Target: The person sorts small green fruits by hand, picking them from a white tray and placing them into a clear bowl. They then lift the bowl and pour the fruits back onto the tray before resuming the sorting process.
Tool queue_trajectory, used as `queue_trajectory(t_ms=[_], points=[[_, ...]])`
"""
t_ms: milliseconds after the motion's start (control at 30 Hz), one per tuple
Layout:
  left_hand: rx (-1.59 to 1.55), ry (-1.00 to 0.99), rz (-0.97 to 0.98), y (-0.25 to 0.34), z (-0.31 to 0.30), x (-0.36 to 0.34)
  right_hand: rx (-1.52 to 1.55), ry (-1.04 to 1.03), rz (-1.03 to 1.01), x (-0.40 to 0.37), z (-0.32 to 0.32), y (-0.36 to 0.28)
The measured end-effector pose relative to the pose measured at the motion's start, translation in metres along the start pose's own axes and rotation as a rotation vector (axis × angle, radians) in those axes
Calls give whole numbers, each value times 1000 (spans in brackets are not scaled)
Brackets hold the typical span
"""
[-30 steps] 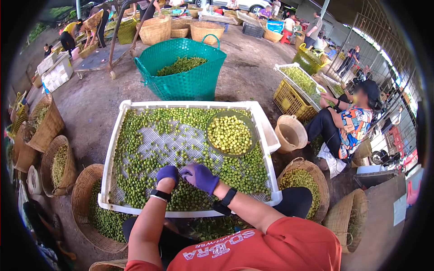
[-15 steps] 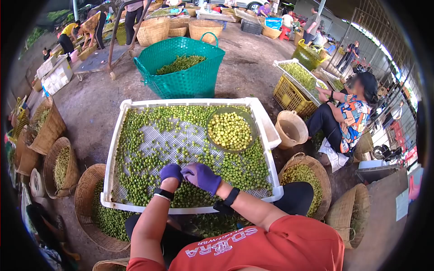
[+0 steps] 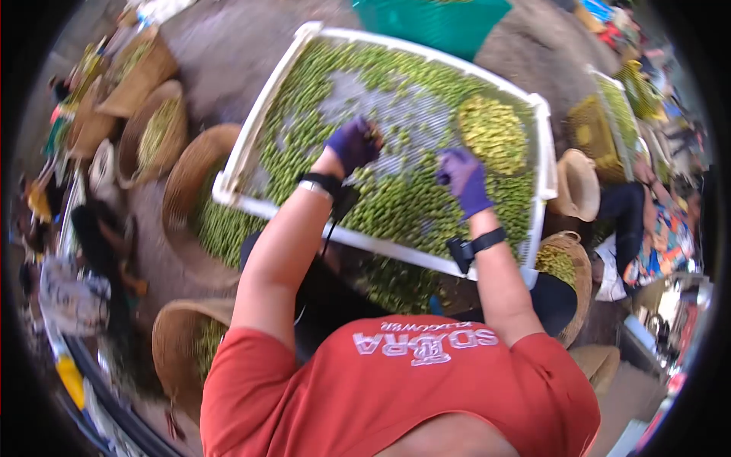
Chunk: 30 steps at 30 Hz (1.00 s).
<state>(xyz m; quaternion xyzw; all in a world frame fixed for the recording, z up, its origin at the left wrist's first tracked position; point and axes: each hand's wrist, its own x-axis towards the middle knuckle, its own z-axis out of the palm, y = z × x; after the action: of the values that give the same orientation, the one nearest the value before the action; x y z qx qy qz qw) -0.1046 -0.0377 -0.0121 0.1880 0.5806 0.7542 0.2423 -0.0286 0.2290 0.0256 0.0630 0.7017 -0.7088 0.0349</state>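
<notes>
A white perforated tray (image 3: 236,179) holds many small green fruits (image 3: 301,114), smeared by motion. Over its middle, my left hand (image 3: 352,146) in a purple glove has its fingers curled round something dark at the fingertips that I cannot make out. To the right, my right hand (image 3: 463,179), also in a purple glove, is above the fruit with its fingers bent; whether it holds anything does not show. Just beyond my right hand, a round heap of yellowish fruits (image 3: 493,133) lies in the tray's right part.
Woven baskets (image 3: 177,217) of green fruit stand at the left, another (image 3: 582,286) at the right. A teal basket (image 3: 434,27) is beyond the tray. A pale bucket (image 3: 577,183) stands right of it, near a seated person (image 3: 662,236) in a patterned top.
The view has tilted down and turned, so the tray appears higher and slanted. My hands, close together at the near part of the tray before, are now apart and farther over the fruit.
</notes>
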Motion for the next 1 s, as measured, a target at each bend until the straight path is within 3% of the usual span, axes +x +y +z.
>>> queue_trajectory(t_ms=[33,67,167,200,267,333,433,567,667,700,733,833,1000], points=[[-819,198,-197,22,10,-11,-5,19,50,3,2,0],[-745,300,-275,33,8,-11,-14,46,85,10,4,0],[-21,609,-315,62,25,-23,-542,-11,-287,24,17,-1],[419,614,-389,69,27,-27,-635,-26,-413,34,21,5],[919,528,-395,50,18,-26,-820,-52,-673,55,28,18],[1119,401,-462,45,22,-25,-955,-109,-675,67,35,20],[1103,315,-487,43,34,-27,-1097,-191,-738,83,50,31],[1236,150,-209,6,27,-25,-1297,-280,-770,96,59,42],[1299,268,-406,17,28,-17,-1346,-361,-698,107,60,40],[1180,367,-318,12,15,-19,-1347,-416,-621,106,60,31],[1142,416,-434,25,14,-20,-1345,-419,-608,105,59,28],[1219,360,-498,45,11,-26,-1299,-374,-571,107,55,34],[1279,287,-490,18,12,-31,-1248,-268,-512,109,54,41]])
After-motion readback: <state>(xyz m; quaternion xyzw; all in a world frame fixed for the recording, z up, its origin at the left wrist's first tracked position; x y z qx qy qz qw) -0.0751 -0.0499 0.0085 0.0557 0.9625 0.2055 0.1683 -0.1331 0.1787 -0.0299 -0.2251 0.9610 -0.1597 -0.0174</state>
